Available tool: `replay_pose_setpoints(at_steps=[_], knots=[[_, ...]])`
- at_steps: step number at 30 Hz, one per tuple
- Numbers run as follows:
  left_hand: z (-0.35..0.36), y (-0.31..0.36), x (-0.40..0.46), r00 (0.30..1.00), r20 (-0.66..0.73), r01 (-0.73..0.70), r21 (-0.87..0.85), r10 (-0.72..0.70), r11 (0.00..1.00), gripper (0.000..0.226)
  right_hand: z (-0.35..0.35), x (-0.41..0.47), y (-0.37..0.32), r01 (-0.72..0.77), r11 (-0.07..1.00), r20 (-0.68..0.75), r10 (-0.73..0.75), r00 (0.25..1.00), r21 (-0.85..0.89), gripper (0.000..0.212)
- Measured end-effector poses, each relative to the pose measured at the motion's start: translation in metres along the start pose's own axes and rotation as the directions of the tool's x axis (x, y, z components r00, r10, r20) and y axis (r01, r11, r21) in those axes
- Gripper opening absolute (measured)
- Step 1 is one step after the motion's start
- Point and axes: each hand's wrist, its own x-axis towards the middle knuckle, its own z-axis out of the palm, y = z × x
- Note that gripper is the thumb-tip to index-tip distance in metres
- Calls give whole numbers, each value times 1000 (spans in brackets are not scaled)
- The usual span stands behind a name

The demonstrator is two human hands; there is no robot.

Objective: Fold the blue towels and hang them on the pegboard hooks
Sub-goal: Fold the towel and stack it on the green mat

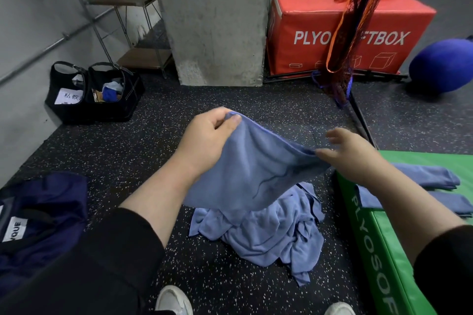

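While the left hand [204, 140] is pinching one upper corner of a soft blue terry towel [253, 169] between thumb and curled fingers, the right hand [350, 153] is gripping the opposite edge with thumb and forefinger, its other fingers spreading loosely. Between them the towel is hanging stretched above a crumpled heap of matching blue towels [268, 233] lying on the speckled black rubber floor [153, 156]. Just beside the heap, two folded blue towels [430, 186] are resting on a green padded plyo box [399, 250]. Behind, a red padded plyo box [307, 28] is standing near a grey concrete pillar [217, 20].
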Motion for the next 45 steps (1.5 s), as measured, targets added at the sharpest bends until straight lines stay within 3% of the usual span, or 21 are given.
replay_pose_setpoints(at_steps=[3, 5, 6, 8, 10, 14, 20, 23, 27, 32, 36, 38, 41, 45], knots=[[17, 5, -2, 991, 133, 25, 19, -27, 1000, 24, 1, -11, -29, 300, 936, 19, -308, 951, 182, 63], [27, 8, -3, 978, 203, 43, 10, -44, 999, 20, 5, -21, -50, 379, 874, 99, -425, 900, 303, 68], [31, 10, -3, 974, 222, 56, -14, -51, 998, 20, 10, -24, -57, 371, 853, 146, -447, 883, 368, 63], [34, 12, -4, 972, 221, 92, -63, -76, 994, 25, 21, -26, -66, 347, 816, 199, -476, 856, 462, 34], [36, 11, -5, 977, 177, 132, -82, -116, 988, 29, 25, -27, -69, 360, 813, 188, -484, 855, 458, 9], [38, 12, -15, 966, 133, 237, -126, -220, 963, 31, 23, -23, -71, 330, 815, 221, -474, 853, 476, 42], [34, 2, -20, 940, 207, 298, -109, -272, 948, 56, 28, -25, -66, 175, 817, 342, -411, 845, 549, 39], [30, -3, -24, 893, 344, 342, -105, -289, 934, 68, 24, -24, -66, 233, 797, 250, -428, 868, 557, 33], [15, -16, -27, 819, 483, 281, 134, -310, 950, 53, 14, -20, -60, 236, 756, 68, -348, 935, 611, 22], [-2, -17, -26, 883, 388, 149, 300, -264, 942, 43, 9, -14, -48, 281, 824, -81, -278, 957, 492, 15], [-23, -33, -21, 907, 251, 152, 554, -338, 818, 24, 7, -8, -35, 253, 842, -134, -215, 967, 477, 10], [-34, -41, -20, 923, 162, 180, 619, -348, 765, 25, 7, -7, -29, 237, 864, -147, -191, 971, 443, 9], [-46, -47, -19, 948, 39, 238, 575, -317, 783, 23, 5, -6, -24, 198, 904, -172, -141, 975, 379, 10], [-51, -50, -16, 962, -155, 266, 364, -224, 893, 24, 0, -3, -18, 140, 928, -183, -79, 980, 347, 16]])
